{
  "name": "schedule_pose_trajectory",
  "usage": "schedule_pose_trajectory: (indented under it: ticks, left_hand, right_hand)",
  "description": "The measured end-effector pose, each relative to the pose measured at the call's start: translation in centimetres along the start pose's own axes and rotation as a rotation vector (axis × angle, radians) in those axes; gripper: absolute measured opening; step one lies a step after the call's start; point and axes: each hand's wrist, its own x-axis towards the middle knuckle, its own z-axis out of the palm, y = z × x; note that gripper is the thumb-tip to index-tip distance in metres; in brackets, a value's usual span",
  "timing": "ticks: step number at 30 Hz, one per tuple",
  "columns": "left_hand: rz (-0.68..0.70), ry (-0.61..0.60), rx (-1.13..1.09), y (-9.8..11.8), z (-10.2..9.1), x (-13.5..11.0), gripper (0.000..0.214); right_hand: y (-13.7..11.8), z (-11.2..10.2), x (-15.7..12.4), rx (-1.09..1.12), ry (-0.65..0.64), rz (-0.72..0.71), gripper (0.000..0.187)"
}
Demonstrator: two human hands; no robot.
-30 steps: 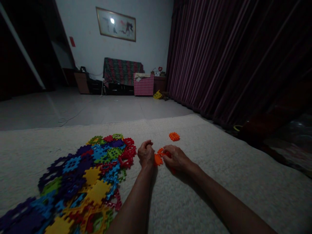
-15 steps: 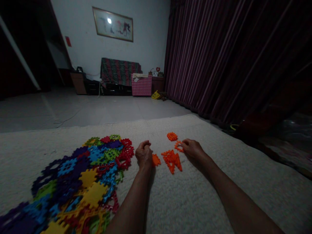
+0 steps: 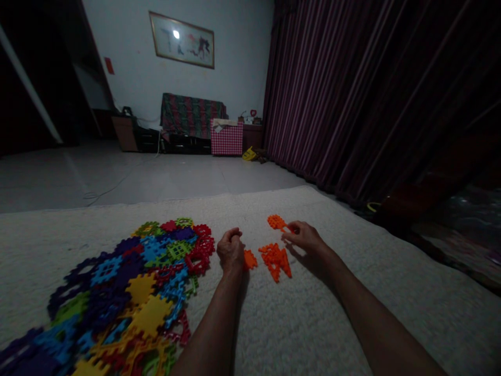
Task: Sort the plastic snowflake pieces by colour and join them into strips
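My right hand [image 3: 307, 236] pinches an orange toothed building piece [image 3: 287, 228], ring-shaped when it showed more fully. Its far edge meets or overlaps a round cluster of orange pieces [image 3: 275, 221] lying on the quilt; I cannot tell whether they touch. My left hand [image 3: 230, 249] rests on its side with curled fingers, and what they may hold is hidden. Right beside its wrist lies a flat orange toothed square [image 3: 250, 259], partly covered by the hand. Between both hands, nearer me, sits a small heap of orange open-frame pieces [image 3: 275, 261].
A large spread of interlocking pieces in several colours [image 3: 129, 292] covers the left of the pale quilt [image 3: 305, 313]. Beyond the quilt's edge is a tiled floor [image 3: 188, 175] with a thin cable. A purple curtain [image 3: 321, 94] hangs at right.
My right hand has moved slightly left and away from me with the orange piece, which now tilts towards the round orange cluster. The left hand stays in place.
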Motion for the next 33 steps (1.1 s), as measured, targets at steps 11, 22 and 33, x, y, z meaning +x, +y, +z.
schedule_pose_trajectory:
  ticks: [11, 22, 33]
  left_hand:
    - [-0.035, -0.001, 0.013, -0.2, 0.0, 0.1, 0.033]
    - [-0.013, -0.002, -0.056, -0.8, 0.1, 0.3, 0.032]
    - [-0.088, 0.042, -0.146, -0.1, 0.0, 0.4, 0.032]
  right_hand:
    - [-3.1, 3.9, 2.9, -0.203, 0.132, 0.14, 0.043]
    - [-1.4, 4.0, 2.2, 0.0, 0.269, 0.071, 0.046]
    - [-1.7, 3.2, -1.4, 0.277, 0.274, -0.052, 0.025]
